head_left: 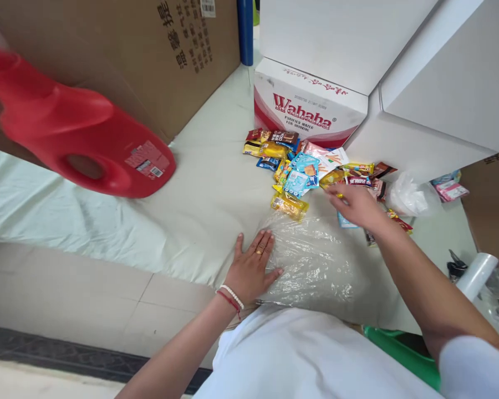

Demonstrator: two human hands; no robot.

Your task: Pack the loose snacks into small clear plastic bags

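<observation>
My left hand (pixel 251 266) lies flat with its fingers spread, at the left edge of a clear plastic bag (pixel 311 266) on the cloth-covered table. The bag is flat and crinkled. My right hand (pixel 353 205) reaches over the pile of small wrapped snacks (pixel 303 166), fingers curled together. A bit of yellow shows at its fingertips, but what they grip is hard to make out. Just beyond the bag's far edge sits a yellow snack packet (pixel 290 205). Blue, yellow, red and brown packets make up the pile, some partly hidden behind my right hand.
Behind the snacks stands a Wahaha water carton (pixel 307 108) with white boxes (pixel 441 72) around it. A large red jug (pixel 87 127) and brown cardboard box (pixel 128 61) are at left. To the right are a white plastic bag (pixel 413 197) and a plastic film roll (pixel 478 277).
</observation>
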